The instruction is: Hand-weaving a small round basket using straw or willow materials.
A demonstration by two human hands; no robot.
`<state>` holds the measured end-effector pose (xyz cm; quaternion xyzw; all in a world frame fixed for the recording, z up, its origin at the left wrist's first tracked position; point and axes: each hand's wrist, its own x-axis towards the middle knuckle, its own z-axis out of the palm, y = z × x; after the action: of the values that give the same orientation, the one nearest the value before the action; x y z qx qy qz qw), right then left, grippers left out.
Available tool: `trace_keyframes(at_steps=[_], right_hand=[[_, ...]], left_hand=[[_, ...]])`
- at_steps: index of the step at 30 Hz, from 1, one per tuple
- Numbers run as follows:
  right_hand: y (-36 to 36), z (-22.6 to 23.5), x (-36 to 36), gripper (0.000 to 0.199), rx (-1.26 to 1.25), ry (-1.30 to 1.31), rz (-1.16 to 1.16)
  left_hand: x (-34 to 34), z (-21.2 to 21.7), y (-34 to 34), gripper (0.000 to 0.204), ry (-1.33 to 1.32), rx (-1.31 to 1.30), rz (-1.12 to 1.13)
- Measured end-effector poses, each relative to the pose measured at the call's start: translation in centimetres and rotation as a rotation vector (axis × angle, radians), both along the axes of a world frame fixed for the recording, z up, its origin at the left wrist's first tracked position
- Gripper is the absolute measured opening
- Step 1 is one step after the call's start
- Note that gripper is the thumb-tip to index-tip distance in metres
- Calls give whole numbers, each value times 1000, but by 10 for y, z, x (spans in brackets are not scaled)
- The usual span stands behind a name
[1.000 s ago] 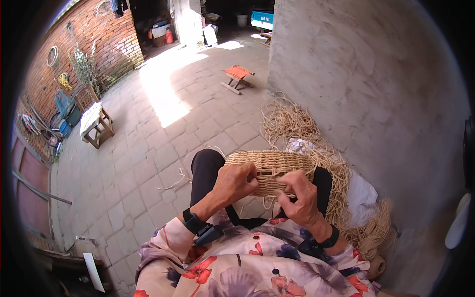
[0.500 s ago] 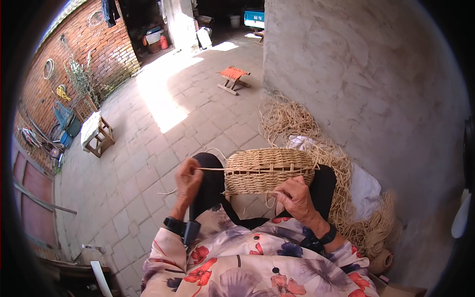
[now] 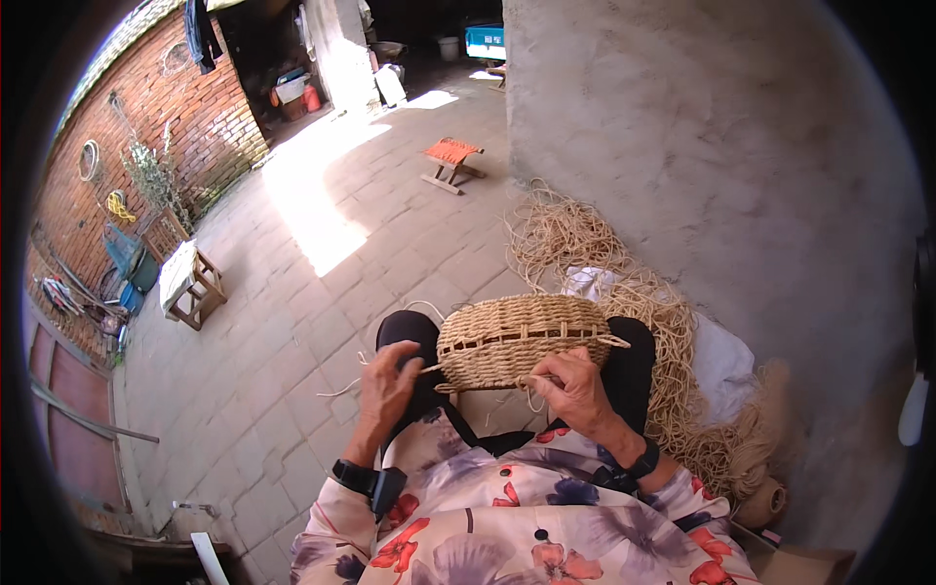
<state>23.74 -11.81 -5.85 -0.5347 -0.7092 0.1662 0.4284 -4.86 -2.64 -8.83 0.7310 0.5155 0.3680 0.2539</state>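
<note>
A woven straw basket rests across my knees, with a dark slit running along its middle. At its left end, my left hand has its fingers bent around a pale straw cord that reaches the basket. My right hand is closed at the basket's near edge, thumb and fingers gripping the weave there; a small loop of cord hangs below these fingertips. Loose cord ends stick out on the left, beyond my left hand, and one short twisted end juts from the right of the basket.
A big heap of straw cord lies along the grey wall to my right, with white sacking among it. An orange folding stool stands ahead on the paving. A cloth-covered wooden stool stands at the left.
The cord stretched taut across the basket now lies in along the slit. My left hand has lowered and come closer to the basket's left end. My right hand stays at the near edge.
</note>
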Motion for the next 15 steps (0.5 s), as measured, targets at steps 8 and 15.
trace_keyframes(at_steps=[8,15], right_hand=[[1,-8,3,13,17,-9,-4],[4,-17,0,11,29,86,-7]], left_hand=[[12,14,2,21,25,5,-137],[-90,-45,35,28,264,-37,92]])
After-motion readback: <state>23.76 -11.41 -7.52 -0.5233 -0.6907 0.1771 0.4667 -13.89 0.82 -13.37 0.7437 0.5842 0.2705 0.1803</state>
